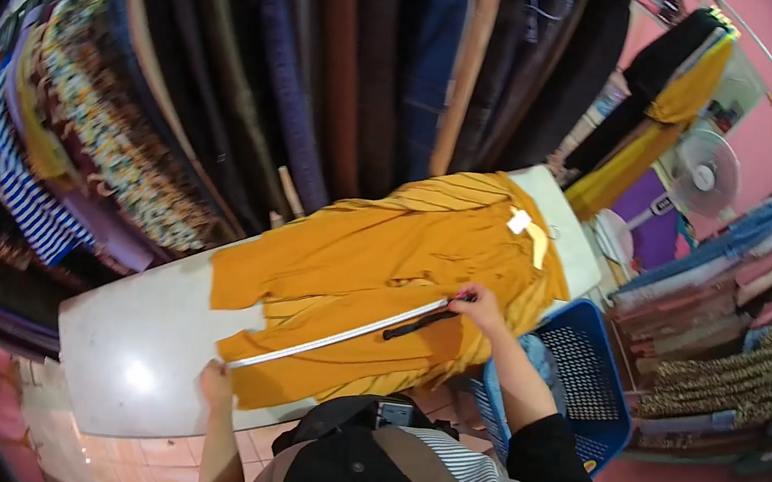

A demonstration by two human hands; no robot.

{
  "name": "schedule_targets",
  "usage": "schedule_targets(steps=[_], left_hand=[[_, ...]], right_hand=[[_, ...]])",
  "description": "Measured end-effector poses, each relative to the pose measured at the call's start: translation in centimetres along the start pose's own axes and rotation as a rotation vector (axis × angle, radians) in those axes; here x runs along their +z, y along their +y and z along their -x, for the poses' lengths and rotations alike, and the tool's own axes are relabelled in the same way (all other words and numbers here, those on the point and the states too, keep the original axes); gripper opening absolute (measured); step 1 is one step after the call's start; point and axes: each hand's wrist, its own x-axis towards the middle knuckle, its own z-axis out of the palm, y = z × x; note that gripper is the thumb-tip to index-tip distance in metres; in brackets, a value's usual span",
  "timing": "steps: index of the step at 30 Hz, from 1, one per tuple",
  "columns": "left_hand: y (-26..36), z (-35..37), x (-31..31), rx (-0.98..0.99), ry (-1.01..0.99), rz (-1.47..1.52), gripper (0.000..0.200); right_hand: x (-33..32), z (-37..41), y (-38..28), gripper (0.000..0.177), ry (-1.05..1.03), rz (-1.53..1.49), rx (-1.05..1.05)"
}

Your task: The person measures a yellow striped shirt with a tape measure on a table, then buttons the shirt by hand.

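Note:
Mustard-yellow trousers point(355, 257) lie spread over a striped yellow garment point(450, 189) on a white table. A white measuring tape point(335, 338) runs straight along one leg. My left hand point(215, 384) is closed at the tape's end by the leg's hem. Near the upper part of the trousers, my right hand point(480, 308) is closed on the other end of the tape. A dark strap point(416, 326) lies just below the tape, close to my right hand. A white tag point(519, 221) shows at the waist end.
The white table point(123, 344) extends to the left. A blue basket point(612, 404) with cloth in it stands at its right front. Hanging clothes point(359, 64) line the back and left. A fan point(705, 174) and stacked folded garments point(731, 332) are on the right.

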Motion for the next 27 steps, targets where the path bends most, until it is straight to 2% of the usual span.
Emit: schedule_targets(steps=[2,4,8,12,18,22,25,27], left_hand=[[0.6,-0.2,0.1,-0.035,0.021,-0.059,0.012],[1.4,-0.3,0.0,-0.062,0.034,-0.088,0.01],[1.9,-0.4,-0.1,-0.128,0.038,-0.16,0.006],[3.0,-0.6,-0.6,-0.167,0.014,-0.195,0.003],[2.2,-0.9,0.3,-0.202,0.008,-0.255,0.003],[2.2,-1.1,-0.1,-0.197,-0.043,-0.298,0.006],[2.5,-2.0,-1.2,-0.161,-0.156,-0.338,0.01],[1.9,-3.7,-1.1,-0.168,-0.065,-0.337,0.011]], right_hand=[[-6.9,-3.3,4.5,0.043,0.208,0.074,-0.042],[-12.2,-4.5,4.5,0.048,0.333,0.091,-0.015],[-17.2,-6.6,4.3,0.056,0.507,0.289,0.001],[-18.4,-7.6,2.1,0.059,0.514,0.507,0.15],[-20.0,-8.9,4.5,0.059,0.53,0.493,0.235],[-20.5,-9.3,5.4,0.058,0.521,0.481,0.199],[-20.4,-9.7,4.8,0.056,0.503,0.525,0.195],[-20.7,-12.0,6.2,0.055,0.479,0.378,0.171]])
